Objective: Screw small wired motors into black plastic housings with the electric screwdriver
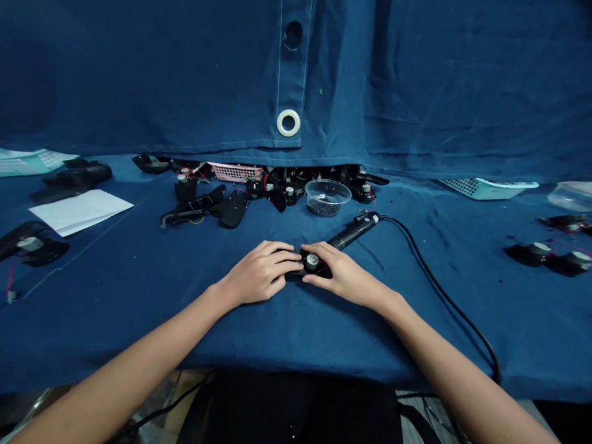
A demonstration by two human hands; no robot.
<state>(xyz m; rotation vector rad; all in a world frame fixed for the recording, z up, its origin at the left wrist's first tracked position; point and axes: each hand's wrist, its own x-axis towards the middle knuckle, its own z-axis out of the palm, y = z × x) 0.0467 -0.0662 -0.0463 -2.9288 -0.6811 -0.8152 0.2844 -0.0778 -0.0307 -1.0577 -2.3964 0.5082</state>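
Both my hands meet over a small black speaker part (313, 263) with a round silver centre and hold it between them on the blue cloth. My left hand (259, 272) grips its left end, and my right hand (341, 275) presses on its right side. A black corded electric screwdriver (354, 231) lies just beyond my right hand, its lower end close to the part and partly hidden by my fingers.
Black parts with red wires lie heaped at the back by a clear bowl of small screws (327, 197) and a pink plastic basket (231, 172). More speaker parts (549, 255) lie to the right. A white paper sheet (79, 211) lies left. The screwdriver's cable (439, 288) runs right.
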